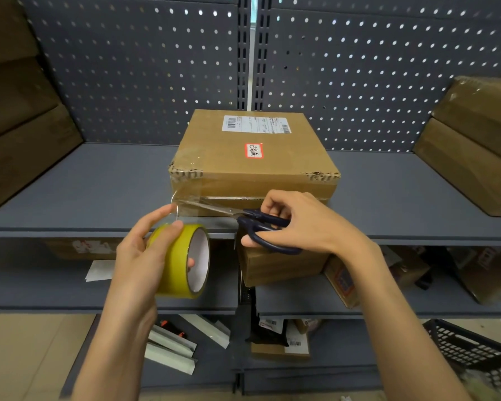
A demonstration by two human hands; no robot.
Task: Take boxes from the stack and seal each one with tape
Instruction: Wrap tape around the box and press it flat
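Note:
A brown cardboard box (252, 157) with a white shipping label and a red sticker sits on the grey shelf (99, 192) in front of me. My left hand (139, 256) grips a yellow roll of tape (182, 261) just below the box's front left corner. A clear strip of tape (185, 202) runs from the roll onto the box's front face. My right hand (295, 224) holds dark-handled scissors (258, 224), their blades reaching left across the stretched strip.
Stacks of brown boxes stand at the left (21, 134) and right (475, 146) ends of the shelf. More boxes (281, 264) lie on the lower shelf. White folded pieces (174, 342) lie on the bottom shelf, and a black basket (472, 348) sits at lower right.

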